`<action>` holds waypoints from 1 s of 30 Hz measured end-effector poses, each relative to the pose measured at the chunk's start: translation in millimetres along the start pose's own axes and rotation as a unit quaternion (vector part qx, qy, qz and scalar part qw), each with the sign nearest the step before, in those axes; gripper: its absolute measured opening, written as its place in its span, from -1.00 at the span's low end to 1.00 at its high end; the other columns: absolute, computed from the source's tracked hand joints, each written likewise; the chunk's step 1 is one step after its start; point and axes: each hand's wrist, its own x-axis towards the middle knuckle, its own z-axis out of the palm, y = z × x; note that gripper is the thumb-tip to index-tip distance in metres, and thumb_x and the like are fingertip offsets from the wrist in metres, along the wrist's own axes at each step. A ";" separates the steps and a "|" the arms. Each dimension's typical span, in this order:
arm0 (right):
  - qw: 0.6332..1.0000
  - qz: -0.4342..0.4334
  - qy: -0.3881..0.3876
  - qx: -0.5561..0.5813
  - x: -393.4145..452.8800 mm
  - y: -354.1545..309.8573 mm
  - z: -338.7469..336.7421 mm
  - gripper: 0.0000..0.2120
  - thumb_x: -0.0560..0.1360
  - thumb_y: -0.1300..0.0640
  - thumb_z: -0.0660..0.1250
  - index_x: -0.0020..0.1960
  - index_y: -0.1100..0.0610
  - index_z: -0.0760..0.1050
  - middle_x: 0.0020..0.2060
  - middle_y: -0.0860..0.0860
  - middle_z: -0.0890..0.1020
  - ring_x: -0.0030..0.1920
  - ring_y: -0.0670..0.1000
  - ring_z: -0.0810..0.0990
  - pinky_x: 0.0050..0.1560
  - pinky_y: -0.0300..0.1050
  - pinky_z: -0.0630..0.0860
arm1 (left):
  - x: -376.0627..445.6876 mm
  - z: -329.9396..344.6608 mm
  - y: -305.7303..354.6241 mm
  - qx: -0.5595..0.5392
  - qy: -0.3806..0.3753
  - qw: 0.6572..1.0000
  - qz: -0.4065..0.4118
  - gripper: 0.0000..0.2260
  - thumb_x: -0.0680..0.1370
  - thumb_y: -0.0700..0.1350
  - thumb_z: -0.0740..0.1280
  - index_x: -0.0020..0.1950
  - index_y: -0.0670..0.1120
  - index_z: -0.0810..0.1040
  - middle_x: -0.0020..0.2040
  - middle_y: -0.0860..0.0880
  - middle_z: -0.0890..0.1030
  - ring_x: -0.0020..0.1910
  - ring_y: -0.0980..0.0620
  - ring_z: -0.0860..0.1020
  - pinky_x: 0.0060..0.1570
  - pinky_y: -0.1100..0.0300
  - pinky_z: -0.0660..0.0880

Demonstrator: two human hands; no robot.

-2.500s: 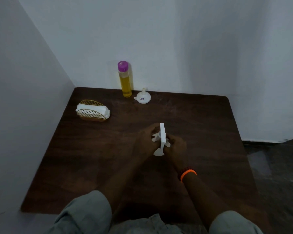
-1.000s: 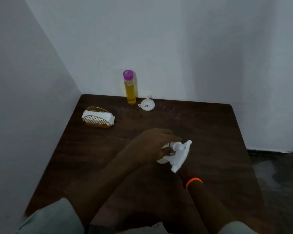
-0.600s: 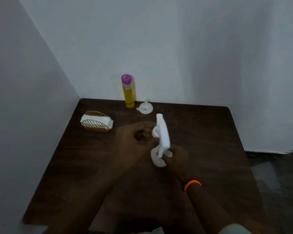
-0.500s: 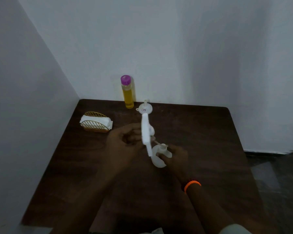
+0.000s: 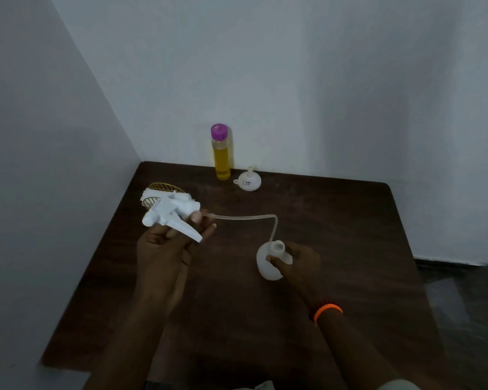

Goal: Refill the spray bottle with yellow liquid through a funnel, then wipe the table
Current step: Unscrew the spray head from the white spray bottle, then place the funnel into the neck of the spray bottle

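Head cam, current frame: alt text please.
Left hand holds a white trigger sprayer head, its clear dip tube trailing to the white plastic bottle gripped by the right hand on a dark wooden table.

I see white walls (image 5: 293,80) meeting in a corner behind the desk. To my right, a dark floor (image 5: 468,319) shows. An orange wristband (image 5: 328,311) stands out.

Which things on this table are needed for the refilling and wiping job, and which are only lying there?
Needed: spray head in left hand; spray bottle in right hand; yellow liquid bottle; funnel; white cloth in the gold wire holder.

Only lying there: nothing else shows on the table.
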 end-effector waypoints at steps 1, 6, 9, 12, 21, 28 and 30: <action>1.000 0.000 0.001 0.000 0.5 0.4 0.1 -0.57 0.36 -0.13 0.52 0.20 -0.06 0.62 0.10 -0.14 0.68 0.05 -0.27 0.54 -0.02 -0.44 0.42 | 0.6 -2.3 -0.3 -0.038 0.009 0.999 -0.016 -0.62 0.41 -0.23 0.42 0.22 -0.22 0.55 0.02 -0.10 0.71 0.06 -0.03 0.69 0.03 0.05 0.63; 1.000 -0.001 0.017 -0.016 0.9 0.7 2.5 -0.55 0.35 -0.13 0.53 0.20 -0.02 0.63 0.10 -0.11 0.69 0.04 -0.27 0.53 -0.12 -0.57 0.33 | 8.6 -33.3 -18.6 -0.072 0.147 0.980 -0.109 -0.79 0.49 -0.27 0.40 0.12 -0.22 0.63 0.06 -0.19 0.70 -0.01 -0.03 0.71 0.06 0.03 0.63; 1.000 0.000 0.018 -0.004 0.2 0.3 2.5 -0.55 0.37 -0.07 0.55 0.22 0.02 0.62 0.13 -0.07 0.68 0.06 -0.24 0.54 -0.11 -0.54 0.33 | 14.1 -59.1 -51.7 -0.089 0.221 0.953 -0.185 -0.66 0.46 -0.30 0.43 0.22 -0.33 0.56 0.02 -0.27 0.68 -0.10 -0.07 0.72 -0.03 0.05 0.66; 1.000 -0.007 0.011 -0.024 1.3 -0.6 2.2 -0.54 0.38 -0.11 0.53 0.23 0.02 0.60 0.15 -0.07 0.68 0.10 -0.19 0.55 -0.05 -0.50 0.25 | 13.5 -80.5 -77.6 -0.110 0.231 0.933 -0.252 -0.58 0.43 -0.23 0.47 0.26 -0.33 0.54 0.12 -0.30 0.65 0.04 -0.15 0.68 0.14 -0.01 0.61; 1.000 -0.019 0.015 -0.013 -2.5 -5.9 -2.4 -0.60 0.38 -0.10 0.53 0.18 -0.01 0.63 0.07 -0.10 0.70 0.03 -0.21 0.58 -0.01 -0.36 0.39 | 26.0 -112.7 -128.1 -0.052 0.253 0.922 -0.289 -0.68 0.58 -0.15 0.36 0.31 -0.22 0.49 0.33 -0.29 0.50 0.17 -0.13 0.53 0.28 0.02 0.46; 0.999 -0.033 0.021 -0.014 -4.1 -9.6 -2.7 -0.61 0.39 -0.05 0.54 0.17 0.04 0.64 0.07 -0.06 0.71 0.02 -0.20 0.57 0.04 -0.31 0.47 | 34.4 -116.2 -141.5 0.019 0.265 0.909 -0.321 -0.47 0.57 -0.05 0.40 0.45 -0.26 0.37 0.25 -0.28 0.52 0.22 -0.18 0.55 0.17 0.04 0.51; 0.999 -0.034 0.027 -0.011 -5.1 -10.4 -2.6 -0.63 0.38 -0.05 0.55 0.15 0.04 0.65 0.04 -0.07 0.71 0.01 -0.19 0.58 -0.04 -0.42 0.39 | 36.4 -116.5 -145.1 0.033 0.267 0.907 -0.325 -0.47 0.56 -0.04 0.40 0.45 -0.25 0.37 0.15 -0.26 0.52 0.12 -0.15 0.55 0.12 0.05 0.51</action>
